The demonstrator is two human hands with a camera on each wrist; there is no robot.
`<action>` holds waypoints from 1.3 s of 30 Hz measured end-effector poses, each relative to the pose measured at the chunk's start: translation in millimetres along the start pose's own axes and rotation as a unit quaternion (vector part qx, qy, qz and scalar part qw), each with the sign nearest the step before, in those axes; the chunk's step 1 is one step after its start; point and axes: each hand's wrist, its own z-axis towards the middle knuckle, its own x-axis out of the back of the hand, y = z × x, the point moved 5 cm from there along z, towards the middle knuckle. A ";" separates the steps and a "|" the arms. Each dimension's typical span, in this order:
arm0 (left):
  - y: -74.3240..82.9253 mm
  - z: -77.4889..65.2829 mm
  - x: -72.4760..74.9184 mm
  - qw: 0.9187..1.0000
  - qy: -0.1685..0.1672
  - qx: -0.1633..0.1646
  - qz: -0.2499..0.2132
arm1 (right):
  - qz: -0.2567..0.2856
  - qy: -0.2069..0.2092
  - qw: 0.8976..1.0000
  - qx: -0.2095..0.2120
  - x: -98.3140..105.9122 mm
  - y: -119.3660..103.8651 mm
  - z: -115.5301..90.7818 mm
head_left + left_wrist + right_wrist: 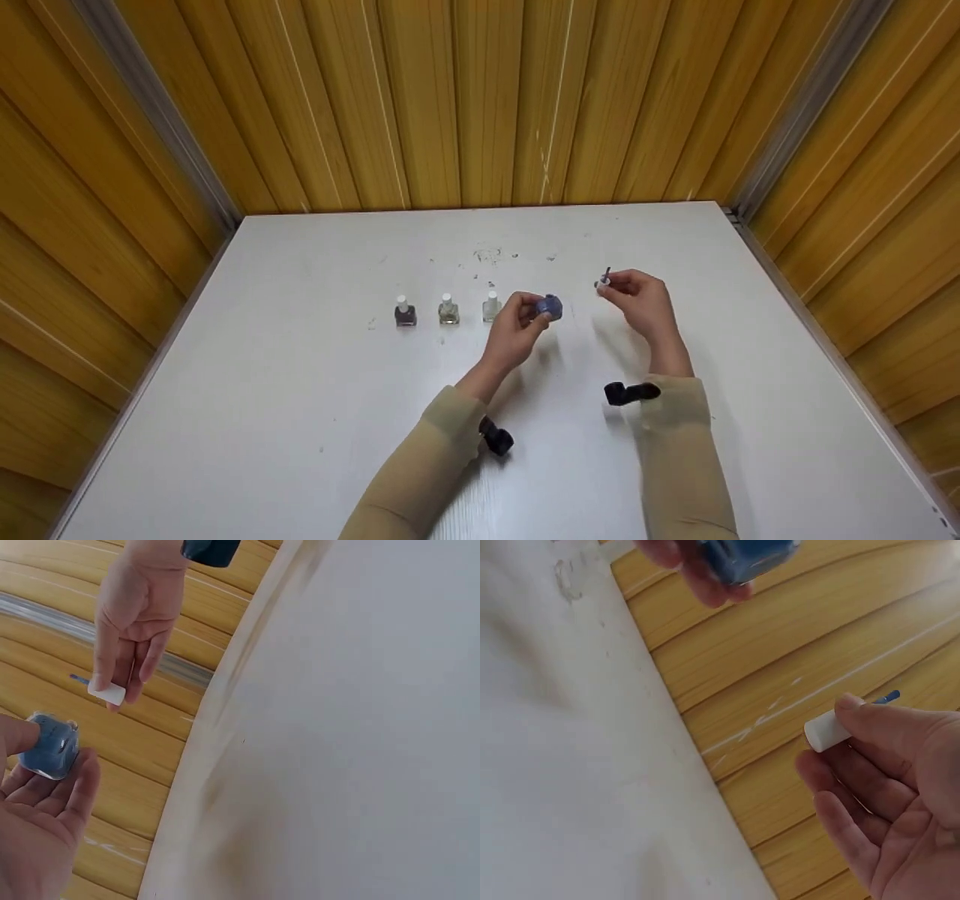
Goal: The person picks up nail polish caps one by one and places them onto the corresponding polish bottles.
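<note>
Above the table my left hand (514, 332) holds a blue nail polish bottle (550, 307) between thumb and fingers. The left wrist view shows the glass bottle (51, 748) uncapped and tilted. To its right, my right hand (642, 306) pinches a white nail polish cap (827, 730) between thumb and fingers. A thin brush (887, 697), coated blue, sticks out of that cap. Cap and bottle are apart. Just left of my left hand stands a capped clear bottle (491, 307), partly hidden behind the hand.
A dark bottle (405, 311) and a pale yellowish bottle (448, 310), both with white caps, stand upright in a row on the white table (247, 390). Small stains mark its surface near the back. Wood-patterned walls (480, 105) enclose the back and sides.
</note>
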 end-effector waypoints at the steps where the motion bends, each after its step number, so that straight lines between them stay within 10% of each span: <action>1: -0.1 -2.3 4.7 1.000 0.003 -0.001 -0.002 | -0.004 -0.009 1.000 0.014 -3.1 -8.5 -2.4; 15: 0.7 -13.8 47.7 0.998 0.057 -0.025 0.024 | -0.051 -0.071 0.980 0.180 -42.6 -78.6 -38.3; 39: 2.3 -20.0 49.2 0.991 0.054 -0.063 0.105 | -0.114 -0.063 0.965 0.227 -55.2 -82.0 -44.3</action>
